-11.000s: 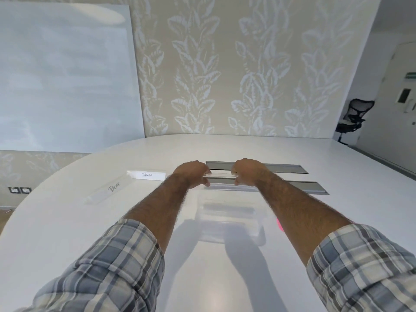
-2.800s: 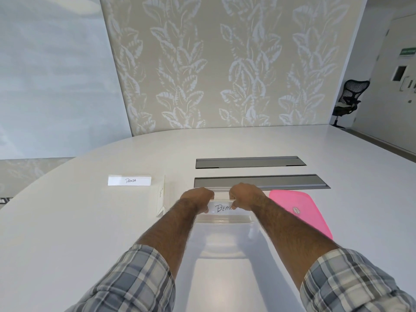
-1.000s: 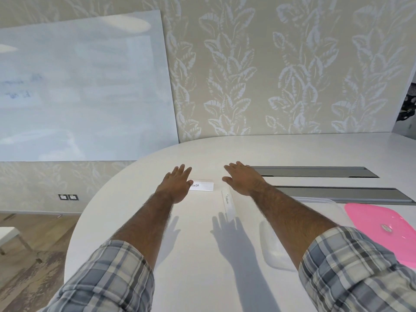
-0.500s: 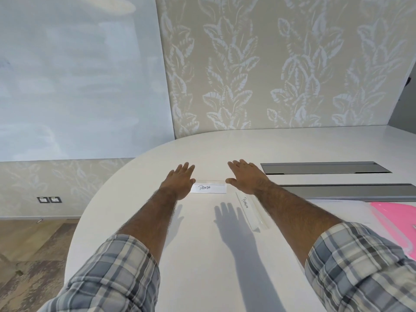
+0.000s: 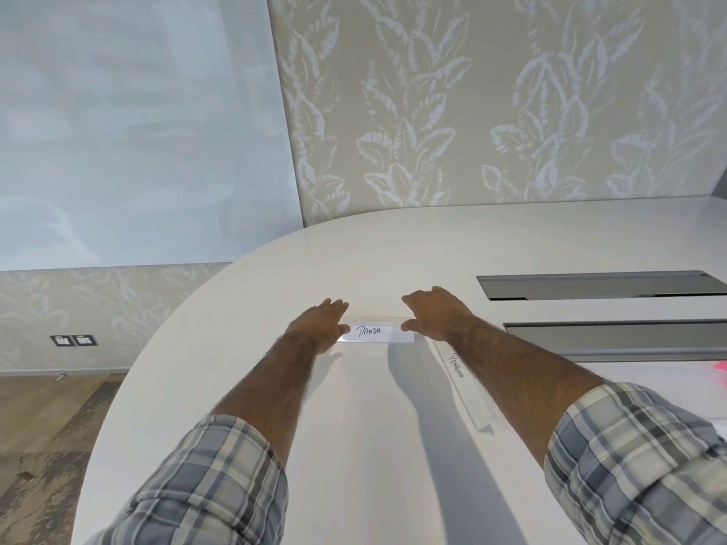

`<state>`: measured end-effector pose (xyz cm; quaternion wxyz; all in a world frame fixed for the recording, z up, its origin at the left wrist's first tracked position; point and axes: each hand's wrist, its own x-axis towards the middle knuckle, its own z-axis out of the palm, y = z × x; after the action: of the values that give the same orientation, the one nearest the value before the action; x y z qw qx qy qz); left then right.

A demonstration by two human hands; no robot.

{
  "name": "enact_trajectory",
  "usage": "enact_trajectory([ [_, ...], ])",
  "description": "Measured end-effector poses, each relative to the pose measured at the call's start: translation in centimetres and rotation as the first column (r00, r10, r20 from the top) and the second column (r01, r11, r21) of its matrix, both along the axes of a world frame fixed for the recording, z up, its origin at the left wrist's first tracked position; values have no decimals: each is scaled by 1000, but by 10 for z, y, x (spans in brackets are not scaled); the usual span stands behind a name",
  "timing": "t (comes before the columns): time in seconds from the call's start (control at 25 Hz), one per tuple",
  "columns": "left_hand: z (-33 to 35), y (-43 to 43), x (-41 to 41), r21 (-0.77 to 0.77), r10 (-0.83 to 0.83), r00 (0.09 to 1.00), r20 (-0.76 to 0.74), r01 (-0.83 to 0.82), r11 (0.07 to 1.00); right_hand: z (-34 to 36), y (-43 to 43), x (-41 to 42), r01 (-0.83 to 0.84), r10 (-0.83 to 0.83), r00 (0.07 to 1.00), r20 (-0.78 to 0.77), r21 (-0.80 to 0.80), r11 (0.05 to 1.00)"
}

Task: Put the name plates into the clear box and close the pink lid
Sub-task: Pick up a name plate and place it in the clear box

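Left hand [image 5: 318, 325]: fingers straight and close together, thumb tip against the left end of the PANDA plate [image 5: 375, 333]. Right hand [image 5: 434, 314]: fingers extended, reaching over the plate's far side, thumb at its right end. Both hands are uncurled and nothing is gripped yet. The hands hide the plate's back face, so I cannot tell whether the fingertips touch it.

The PANDA plate stands on the desk [image 5: 369, 446] with its lettering toward me, bracketed by my two hands. The PENGUIN plate [image 5: 458, 377] lies just beside my right forearm, running toward me, its far end near PANDA's right end. Only a corner of the pink lid [image 5: 723, 366] shows at the right edge. The clear box is not in view; it is presumably off to that side, near the two grey slots [image 5: 602, 285].

Step in hand, as I judge it: pick up PANDA.
- Close thumb against fingers at each end, evenly. The plate looks like smooth clear plastic and could skid or twist.
- Lift straight up before swinging right.
- Keep my right forearm above PENGUIN so I don't knock it.
- Hold the plate level for the box.

PENGUIN goes next, the lid last.
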<state>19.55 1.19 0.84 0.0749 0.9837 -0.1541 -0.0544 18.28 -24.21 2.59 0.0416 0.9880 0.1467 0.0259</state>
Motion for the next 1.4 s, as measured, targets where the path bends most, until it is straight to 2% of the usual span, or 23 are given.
enact_trajectory([
  [0.2,-15,-1,13,4,7,1000,-28,-7,1000,-20,6,10,38,-22,991,-134,111,993],
  [0.32,-18,-7,15,-57,9,1000,-2,-9,998,-28,6,11,31,-6,983,-183,130,991],
  [0.56,-22,-10,4,-72,8,998,-65,-12,997,-32,8,3,21,6,987,-162,167,986],
  [0.96,-23,-14,-30,-52,76,994,-81,-80,995,-33,17,-26,17,3,988,-153,125,992],
  [1.4,19,-24,-82,-15,87,996,-14,-87,996,0,7,-72,-10,24,994,-106,129,992],
])
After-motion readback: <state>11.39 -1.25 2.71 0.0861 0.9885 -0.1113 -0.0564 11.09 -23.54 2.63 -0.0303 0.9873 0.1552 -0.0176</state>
